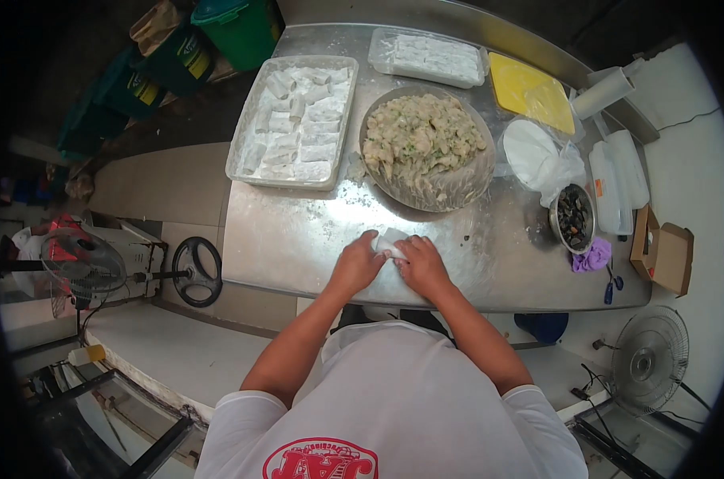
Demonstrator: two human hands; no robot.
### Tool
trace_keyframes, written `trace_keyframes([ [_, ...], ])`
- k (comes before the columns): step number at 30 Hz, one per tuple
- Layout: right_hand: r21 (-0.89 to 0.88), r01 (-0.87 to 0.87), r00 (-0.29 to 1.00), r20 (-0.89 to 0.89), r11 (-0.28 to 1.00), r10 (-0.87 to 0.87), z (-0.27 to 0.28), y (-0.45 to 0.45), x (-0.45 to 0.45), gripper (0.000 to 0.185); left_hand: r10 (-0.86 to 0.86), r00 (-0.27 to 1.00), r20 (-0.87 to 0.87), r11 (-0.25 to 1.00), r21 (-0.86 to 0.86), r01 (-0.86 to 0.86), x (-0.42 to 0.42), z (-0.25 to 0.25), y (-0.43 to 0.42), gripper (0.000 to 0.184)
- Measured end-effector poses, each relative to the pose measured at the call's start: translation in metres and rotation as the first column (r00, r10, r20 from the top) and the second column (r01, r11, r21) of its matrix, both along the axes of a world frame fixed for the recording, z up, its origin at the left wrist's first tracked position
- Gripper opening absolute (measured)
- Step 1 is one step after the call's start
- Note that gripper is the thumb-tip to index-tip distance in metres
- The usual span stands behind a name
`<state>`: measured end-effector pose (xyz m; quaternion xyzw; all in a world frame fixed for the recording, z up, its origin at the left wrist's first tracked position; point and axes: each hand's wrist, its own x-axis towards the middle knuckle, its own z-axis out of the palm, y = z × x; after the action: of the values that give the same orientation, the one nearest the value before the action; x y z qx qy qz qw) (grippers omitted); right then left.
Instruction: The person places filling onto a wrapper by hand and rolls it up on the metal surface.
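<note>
Near the front edge of the steel table, my left hand and my right hand hold a small white wrapper between their fingers. Both hands have their fingers closed on it; what is inside the wrapper is hidden. Beyond them stands a large round bowl heaped with a pale, green-flecked filling. To its left, a white tray holds several flour-dusted rolls.
Behind the bowl is a container of floured pieces. On the right are a yellow board, white wrappers, a bowl of dark shells, a purple cloth, blue-handled scissors and a cardboard box.
</note>
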<state>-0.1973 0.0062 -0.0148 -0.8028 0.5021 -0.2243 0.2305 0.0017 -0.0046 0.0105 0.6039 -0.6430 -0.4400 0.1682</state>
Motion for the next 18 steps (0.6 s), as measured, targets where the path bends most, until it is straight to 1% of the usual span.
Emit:
trace_keyframes([
  [1, 0.000, -0.001, 1.000, -0.003, 1.000, 0.001, 0.002, 0.004, 0.004, 0.039, 0.128, 0.986, -0.108, 0.966, 0.237, -0.100, -0.001, 0.015, 0.001, 0.058],
  [2, 0.111, 0.072, 0.994, 0.073, 0.991, -0.080, 0.003, 0.008, 0.011, 0.039, 0.222, 0.968, -0.117, 0.915, 0.369, -0.165, -0.005, 0.032, 0.004, 0.058],
  [3, 0.224, 0.134, 0.976, 0.138, 0.965, -0.167, 0.006, 0.009, 0.018, 0.038, 0.226, 0.967, -0.120, 0.915, 0.368, -0.168, -0.009, 0.018, 0.010, 0.058],
  [4, 0.387, 0.177, 0.955, 0.154, 0.905, -0.252, 0.010, 0.006, 0.023, 0.038, 0.442, 0.796, -0.414, 0.870, 0.415, -0.267, -0.012, -0.006, 0.020, 0.055],
  [5, 0.387, 0.171, 0.958, 0.152, 0.906, -0.245, 0.015, 0.006, 0.029, 0.038, 0.592, 0.494, -0.637, 0.805, 0.490, -0.333, -0.013, -0.020, 0.026, 0.053],
  [6, 0.335, 0.189, 0.939, 0.213, 0.923, -0.270, 0.021, 0.006, 0.035, 0.038, 0.596, 0.487, -0.638, 0.802, 0.491, -0.339, -0.010, -0.017, 0.025, 0.053],
  [7, 0.286, 0.210, 0.917, 0.275, 0.935, -0.290, 0.030, 0.007, 0.042, 0.038, 0.604, 0.361, -0.711, 0.797, 0.544, -0.262, -0.006, -0.011, 0.023, 0.048],
  [8, 0.289, 0.203, 0.920, 0.272, 0.936, -0.283, 0.038, 0.007, 0.047, 0.038, 0.608, 0.226, -0.761, 0.794, 0.582, -0.176, -0.002, -0.006, 0.022, 0.043],
  [9, 0.246, 0.139, 0.929, 0.303, 0.959, -0.213, 0.050, 0.002, 0.053, 0.040, 0.610, 0.219, -0.762, 0.792, 0.583, -0.180, 0.005, -0.006, 0.019, 0.043],
  [10, 0.200, 0.075, 0.933, 0.331, 0.977, -0.140, 0.059, -0.003, 0.058, 0.042, 0.575, 0.198, -0.794, 0.818, 0.563, -0.116, 0.018, -0.006, 0.016, 0.043],
  [11, 0.199, 0.069, 0.935, 0.329, 0.977, -0.133, 0.065, -0.008, 0.060, 0.042, 0.540, 0.174, -0.823, 0.840, 0.541, -0.051, 0.028, -0.006, 0.014, 0.043],
  [12, 0.151, -0.029, 0.962, 0.273, 0.988, -0.014, 0.070, -0.015, 0.061, 0.043, 0.540, 0.169, -0.824, 0.840, 0.539, -0.055, 0.036, -0.005, 0.011, 0.043],
  [13, 0.106, -0.132, 0.971, 0.212, 0.986, 0.107, 0.076, -0.023, 0.061, 0.045, 0.536, 0.132, -0.834, 0.844, 0.531, -0.073, 0.043, -0.002, 0.008, 0.045],
  [14, 0.086, -0.133, 0.970, 0.215, 0.987, 0.111, 0.084, -0.034, 0.060, 0.046, 0.531, 0.095, -0.842, 0.847, 0.524, -0.092, 0.050, 0.002, 0.005, 0.047],
  [15, 0.066, -0.135, 0.968, 0.220, 0.989, 0.117, 0.090, -0.048, 0.059, 0.047, 0.530, 0.091, -0.843, 0.847, 0.522, -0.100, 0.055, 0.008, 0.002, 0.047],
  [16, -0.076, -0.091, 0.981, 0.164, 0.993, 0.102, 0.084, -0.067, 0.055, 0.049, 0.527, 0.115, -0.842, 0.848, 0.511, -0.142, 0.061, 0.016, -0.001, 0.048],
  [17, -0.168, -0.018, 0.999, 0.039, 0.986, 0.024, 0.082, -0.090, 0.051, 0.049, 0.527, 0.139, -0.839, 0.846, 0.501, -0.184, 0.067, 0.020, -0.002, 0.049],
  [18, -0.268, 0.045, 0.995, -0.076, 0.962, -0.067, 0.082, -0.115, 0.049, 0.049, 0.519, 0.095, -0.849, 0.847, 0.497, -0.188, 0.070, 0.019, -0.004, 0.054],
])
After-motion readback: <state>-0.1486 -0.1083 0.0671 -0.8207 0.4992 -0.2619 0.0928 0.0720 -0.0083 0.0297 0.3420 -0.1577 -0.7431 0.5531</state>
